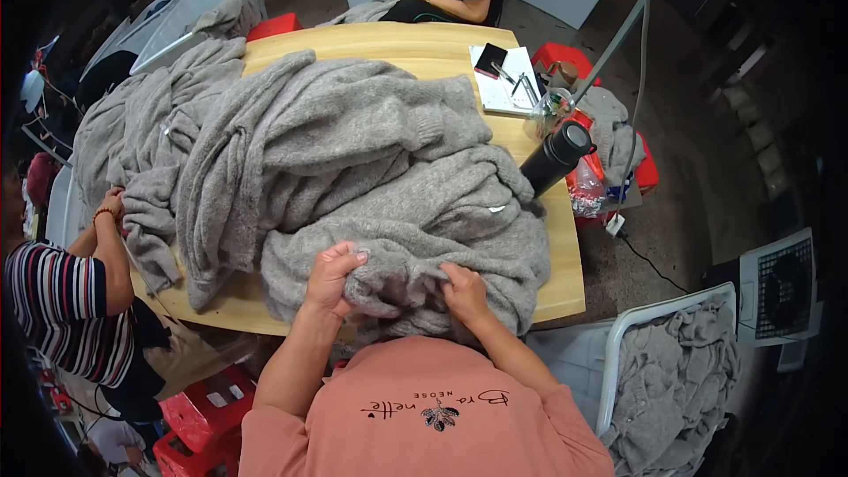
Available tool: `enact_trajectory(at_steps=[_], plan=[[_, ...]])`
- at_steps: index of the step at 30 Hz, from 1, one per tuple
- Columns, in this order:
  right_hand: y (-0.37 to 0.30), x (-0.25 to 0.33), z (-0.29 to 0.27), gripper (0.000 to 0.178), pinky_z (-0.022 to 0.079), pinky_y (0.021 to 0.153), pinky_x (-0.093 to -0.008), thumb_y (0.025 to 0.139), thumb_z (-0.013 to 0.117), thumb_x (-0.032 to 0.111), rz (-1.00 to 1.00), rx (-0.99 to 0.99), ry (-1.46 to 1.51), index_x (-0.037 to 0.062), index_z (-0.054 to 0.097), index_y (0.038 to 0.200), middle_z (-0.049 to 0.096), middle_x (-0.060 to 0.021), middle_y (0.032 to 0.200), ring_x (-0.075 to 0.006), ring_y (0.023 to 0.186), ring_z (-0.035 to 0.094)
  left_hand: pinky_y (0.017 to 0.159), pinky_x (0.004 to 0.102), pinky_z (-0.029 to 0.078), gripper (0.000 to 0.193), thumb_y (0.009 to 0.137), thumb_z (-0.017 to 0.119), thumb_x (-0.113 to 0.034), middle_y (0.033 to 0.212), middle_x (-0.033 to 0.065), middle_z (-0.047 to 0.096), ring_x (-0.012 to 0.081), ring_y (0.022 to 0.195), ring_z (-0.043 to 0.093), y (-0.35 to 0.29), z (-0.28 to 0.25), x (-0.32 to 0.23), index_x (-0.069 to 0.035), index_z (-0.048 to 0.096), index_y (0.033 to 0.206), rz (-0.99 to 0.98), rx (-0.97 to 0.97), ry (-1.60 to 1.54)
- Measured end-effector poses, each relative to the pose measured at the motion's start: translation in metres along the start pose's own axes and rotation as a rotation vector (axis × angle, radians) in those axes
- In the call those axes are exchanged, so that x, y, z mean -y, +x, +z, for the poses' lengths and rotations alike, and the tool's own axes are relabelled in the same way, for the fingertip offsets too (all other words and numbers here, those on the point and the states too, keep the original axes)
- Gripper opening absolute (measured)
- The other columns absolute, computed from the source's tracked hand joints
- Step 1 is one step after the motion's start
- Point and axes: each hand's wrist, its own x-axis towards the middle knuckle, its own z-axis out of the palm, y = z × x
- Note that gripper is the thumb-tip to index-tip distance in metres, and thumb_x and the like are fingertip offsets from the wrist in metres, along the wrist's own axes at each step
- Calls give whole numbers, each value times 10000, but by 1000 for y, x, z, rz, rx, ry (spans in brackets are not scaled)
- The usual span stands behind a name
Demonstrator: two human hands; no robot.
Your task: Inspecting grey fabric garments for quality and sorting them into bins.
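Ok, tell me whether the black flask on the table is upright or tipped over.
Upright. The black flask stands on its base at the table's right edge, silver-rimmed lid on top; its lean looks like fisheye bending. It stands just right of the grey knitwear pile.

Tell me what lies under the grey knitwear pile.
The grey knitwear pile rests on a light wooden table, bare at its edges. Anything beneath the knits is hidden.

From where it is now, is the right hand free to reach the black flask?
Probably yes: the right hand grips grey knitwear, and only low knit folds lie between it and the black flask.
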Motion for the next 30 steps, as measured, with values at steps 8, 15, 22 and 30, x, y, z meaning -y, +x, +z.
enact_trajectory(at_steps=[8, 15, 22, 30], plan=[[29, 52, -128, 317, 483, 667, -351, 635, 501, -91, -265, -286, 152, 17, 605, 914, 622, -131, 838, -280, 755, 601, 633, 298, 514, 73, 761, 549, 10, 779, 94, 622, 156, 667, 606, 3, 5, 3, 14, 571, 830, 9, -1, 3], [15, 78, -96, 284, 472, 505, -303, 605, 546, -93, -592, -175, 436, -9, 569, 875, 592, -125, 760, -251, 602, 584, 503, 205, 428, 43, 720, 636, -5, 677, 32, 604, 68, 557, 538, -10, 42, 44, 1, 607, 751, -31, 245, 338], [21, 70, -89, 169, 439, 468, -297, 620, 572, -39, -717, -156, 274, 1, 545, 782, 566, -100, 742, -204, 556, 555, 555, 204, 438, 45, 777, 582, -17, 705, 32, 604, 74, 603, 542, -22, 31, 48, 18, 610, 777, -163, 246, 174], [31, 65, -78, 223, 449, 509, -310, 597, 575, -59, -741, -39, 283, -2, 563, 811, 564, -112, 777, -239, 598, 557, 549, 188, 418, 52, 765, 596, -5, 708, 22, 610, 46, 617, 519, -30, 21, 52, 26, 627, 795, 38, 177, 381]])
